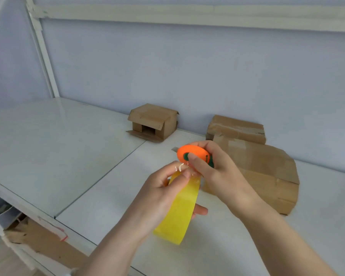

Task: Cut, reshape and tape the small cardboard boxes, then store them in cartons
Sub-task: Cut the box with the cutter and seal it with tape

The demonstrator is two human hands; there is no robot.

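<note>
With the left hand gripping the yellow roll of tape and the right hand gripping the orange oval plastic cutter just above it, the blade may slip onto the left fingers, while the brown cardboard box lies just behind the right hand.

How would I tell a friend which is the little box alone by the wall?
Look along the white table to its back edge at the wall. The small box stands alone there, left of the two larger boxes. Unlike them, its flaps hang open, showing a dark hollow.
</note>
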